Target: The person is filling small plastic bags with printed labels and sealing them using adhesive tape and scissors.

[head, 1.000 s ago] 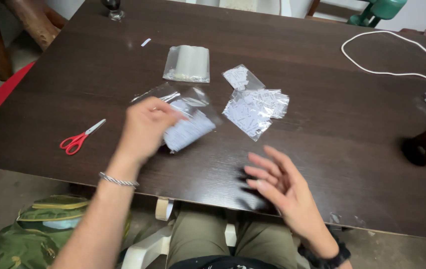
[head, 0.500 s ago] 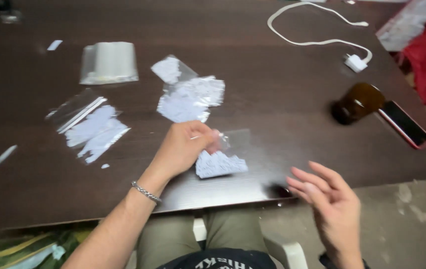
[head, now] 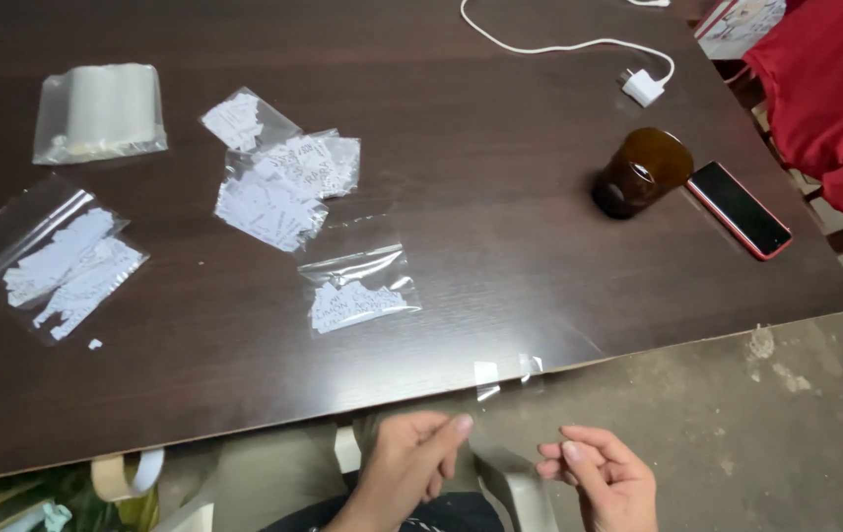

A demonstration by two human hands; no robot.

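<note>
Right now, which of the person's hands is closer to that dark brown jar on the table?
The right hand. It sits below the table edge, down and slightly left of the brown jar. The left hand is also below the edge, but farther left. Neither touches the jar.

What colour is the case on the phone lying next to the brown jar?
Red: the phone has a red case around its dark screen, seen in the head view.
</note>
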